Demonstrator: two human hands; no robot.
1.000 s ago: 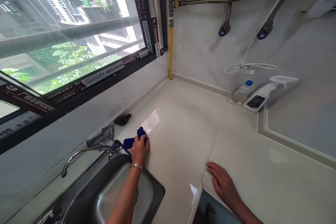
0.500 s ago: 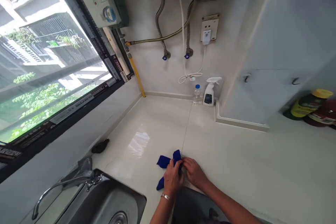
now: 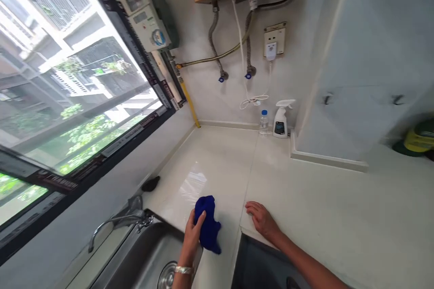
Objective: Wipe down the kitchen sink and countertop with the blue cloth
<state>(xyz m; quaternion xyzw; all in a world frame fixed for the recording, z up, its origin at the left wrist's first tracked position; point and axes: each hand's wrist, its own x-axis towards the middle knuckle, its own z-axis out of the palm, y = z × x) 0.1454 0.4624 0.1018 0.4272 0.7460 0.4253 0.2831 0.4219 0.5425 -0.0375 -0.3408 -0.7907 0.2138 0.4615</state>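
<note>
A dark blue cloth (image 3: pixel 209 230) hangs bunched from my left hand (image 3: pixel 194 234), which grips it between thumb and fingers beside the sink. Its lower end droops over the strip of counter between the two basins. My right hand (image 3: pixel 263 221) rests on the pale counter (image 3: pixel 230 158) behind the dark basin (image 3: pixel 259 262), fingers loosely bent and nothing in them. A metal bracelet circles the left wrist.
At left is a steel sink (image 3: pixel 149 246) with a curved faucet (image 3: pixel 111 221). A dark lump (image 3: pixel 151 184) lies by the window wall. Against the back wall stand a small water bottle (image 3: pixel 263 123) and a white spray bottle (image 3: pixel 280 119). A wall corner (image 3: pixel 294 149) juts out at right.
My left hand has lifted the blue cloth and moved left, away from my right hand. My right hand has let go of the cloth and stays on the counter. The view has shifted.
</note>
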